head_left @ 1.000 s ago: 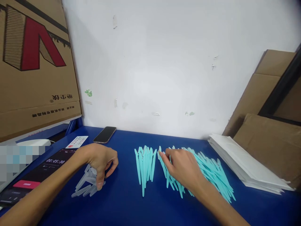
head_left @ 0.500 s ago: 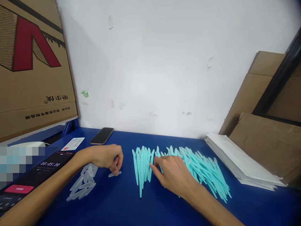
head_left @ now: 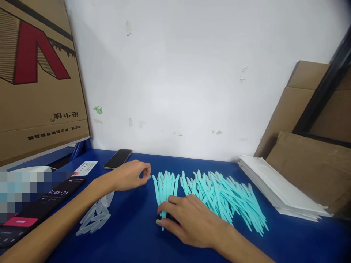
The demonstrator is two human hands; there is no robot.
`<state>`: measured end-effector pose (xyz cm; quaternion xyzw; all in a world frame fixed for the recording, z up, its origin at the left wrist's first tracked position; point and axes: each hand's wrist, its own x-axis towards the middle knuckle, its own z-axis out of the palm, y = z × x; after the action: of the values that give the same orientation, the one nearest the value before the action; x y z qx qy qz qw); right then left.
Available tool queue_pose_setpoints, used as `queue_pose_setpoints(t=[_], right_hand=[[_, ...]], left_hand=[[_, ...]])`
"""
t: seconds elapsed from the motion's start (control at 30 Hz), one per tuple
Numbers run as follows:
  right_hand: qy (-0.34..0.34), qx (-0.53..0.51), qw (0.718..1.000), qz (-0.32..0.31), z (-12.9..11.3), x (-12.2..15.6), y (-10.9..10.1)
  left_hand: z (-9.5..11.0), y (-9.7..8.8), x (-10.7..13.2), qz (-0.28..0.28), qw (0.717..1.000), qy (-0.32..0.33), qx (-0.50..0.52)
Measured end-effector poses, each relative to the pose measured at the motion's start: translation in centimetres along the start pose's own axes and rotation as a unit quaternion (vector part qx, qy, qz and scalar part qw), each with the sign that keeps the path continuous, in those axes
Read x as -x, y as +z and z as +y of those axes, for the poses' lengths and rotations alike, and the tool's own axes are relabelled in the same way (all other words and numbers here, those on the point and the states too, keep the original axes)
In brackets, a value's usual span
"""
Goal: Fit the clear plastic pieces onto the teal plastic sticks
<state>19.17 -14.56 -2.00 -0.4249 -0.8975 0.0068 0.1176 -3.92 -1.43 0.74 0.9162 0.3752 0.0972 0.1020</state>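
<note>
My left hand (head_left: pixel 131 176) is closed in a pinch, with the tip of a small translucent blade cap (head_left: pixel 150 176) poking out past the fingers. Below that wrist lies a loose pile of similar clear caps (head_left: pixel 95 215). A small group of turquoise eyebrow razors (head_left: pixel 166 186) lies in front of me, blade ends away. Over their lower ends is my right hand (head_left: pixel 186 219), its thumb and index finger apart, with the longest razor's handle showing between them. To the right spreads a larger heap of turquoise razors (head_left: pixel 230 197).
A dark phone (head_left: pixel 118 159) and a white card (head_left: pixel 86 168) lie at the back left of the blue table (head_left: pixel 131 237). Nearer stands a phone showing a timer (head_left: pixel 46 204). White envelopes or sheets (head_left: pixel 279 190) are stacked at right. Cardboard (head_left: pixel 309 164) and a printed carton (head_left: pixel 41 102) flank the wall.
My left hand has lifted the single cap off the table and moved up and right towards the razors. My right hand has shifted left and nearer, down to the small group's handle ends.
</note>
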Motion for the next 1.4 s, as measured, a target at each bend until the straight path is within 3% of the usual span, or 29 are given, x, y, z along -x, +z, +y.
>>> queue_pose_setpoints(t=[0.17, 0.57, 0.9, 1.17, 1.4], right_hand=[[0.013, -0.007, 1.0, -0.006, 0.2, 0.0, 0.3], [0.027, 0.0, 1.0, 0.001, 0.4, 0.2, 0.8], [0.06, -0.05, 0.996, 0.049, 0.8, 0.3, -0.3], [0.099, -0.018, 0.991, 0.085, 2.0, 0.3, -0.8], [0.154, -0.012, 0.975, 0.159, 4.1, 0.4, -0.9]], left_hand=[[0.5, 0.6, -0.4, 0.035, 0.999, 0.02, -0.032], [0.6, 1.4, -0.7, 0.039, 0.996, 0.048, -0.062], [0.3, 1.4, -0.9, 0.047, 0.996, 0.041, -0.064], [0.2, 1.4, -1.0, 0.043, 0.996, 0.046, -0.064], [0.2, 1.3, -1.0, 0.044, 0.996, 0.036, -0.064]])
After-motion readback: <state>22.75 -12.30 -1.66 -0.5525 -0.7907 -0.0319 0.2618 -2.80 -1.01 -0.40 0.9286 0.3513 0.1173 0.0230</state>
